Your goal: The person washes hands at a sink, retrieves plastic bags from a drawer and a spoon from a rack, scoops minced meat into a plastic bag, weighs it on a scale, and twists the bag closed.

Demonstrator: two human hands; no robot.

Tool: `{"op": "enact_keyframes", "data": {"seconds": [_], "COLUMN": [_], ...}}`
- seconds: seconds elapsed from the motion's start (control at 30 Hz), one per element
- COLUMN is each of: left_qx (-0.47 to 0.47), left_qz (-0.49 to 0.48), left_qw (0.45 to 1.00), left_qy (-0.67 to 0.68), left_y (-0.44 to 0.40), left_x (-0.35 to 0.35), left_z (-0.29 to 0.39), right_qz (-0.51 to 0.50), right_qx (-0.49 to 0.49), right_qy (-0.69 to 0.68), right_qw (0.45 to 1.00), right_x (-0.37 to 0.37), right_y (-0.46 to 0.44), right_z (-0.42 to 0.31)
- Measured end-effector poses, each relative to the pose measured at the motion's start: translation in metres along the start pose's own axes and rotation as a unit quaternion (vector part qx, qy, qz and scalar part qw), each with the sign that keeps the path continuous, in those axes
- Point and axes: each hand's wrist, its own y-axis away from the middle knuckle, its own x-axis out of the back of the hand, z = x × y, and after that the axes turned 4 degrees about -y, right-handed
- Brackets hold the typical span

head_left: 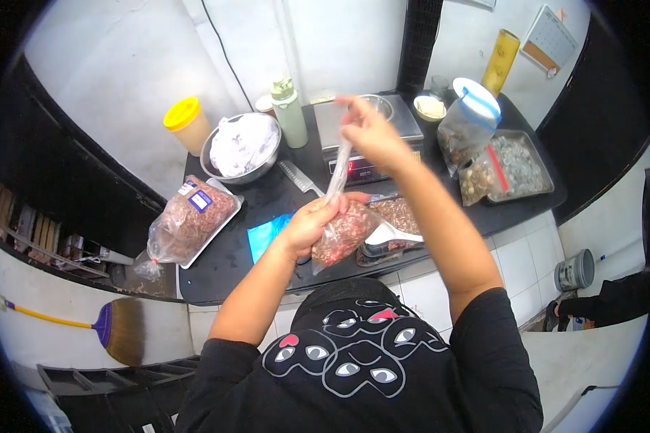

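Note:
My left hand (307, 227) is closed around the gathered neck of a clear plastic bag of ground meat (345, 234), which hangs over the table's near edge. Above it, my right hand (374, 137), smeared by motion, pinches the stretched, twisted top of the same bag in front of the digital scale (328, 114). A tray of ground meat (395, 211) with a white spoon (391, 234) across it sits right of the bag. Left of my left hand lies a blue packet (266, 237), and a knife (296, 175) rests behind.
A large bag of ground meat (195, 220) lies on a white tray at left. Behind stand a metal bowl with white cloth or plastic (247, 177), a green bottle (290, 119) and a yellow-lidded container (185, 126). Zip bags (477, 180) and a metal tray (549, 177) occupy the right end.

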Motion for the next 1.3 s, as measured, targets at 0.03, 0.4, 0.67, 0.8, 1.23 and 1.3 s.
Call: {"op": "enact_keyframes", "data": {"seconds": [0.03,0.4,0.67,0.8,1.23,1.3], "left_qx": [0.011,-0.034,-0.202,-0.073,-0.156,-0.089], "left_qz": [-0.012,0.001,0.061,0.095,-0.286,-0.323], "left_qw": [0.999,0.88,0.692,0.747,0.931,0.934], "left_qy": [-0.027,-0.475,-0.691,-0.654,-0.166,-0.128], "left_y": [0.003,0.027,0.033,0.01,-0.055,-0.054], "left_x": [0.006,0.029,0.012,0.01,-0.095,-0.091], "left_z": [0.001,-0.01,-0.001,0.004,0.055,0.05], "right_qz": [0.006,-0.452,-0.316,-0.19,-0.246,-0.22], "right_qx": [0.141,0.202,-0.133,-0.342,-0.027,0.047], "right_qy": [0.169,0.455,-0.019,-0.336,-0.28,-0.179], "right_qw": [0.975,0.74,0.939,0.857,0.927,0.958], "right_x": [0.007,0.002,0.003,-0.006,0.058,0.07], "right_y": [-0.002,0.072,0.128,0.139,0.141,0.145], "right_z": [0.0,0.018,0.087,0.085,0.005,-0.009]}}
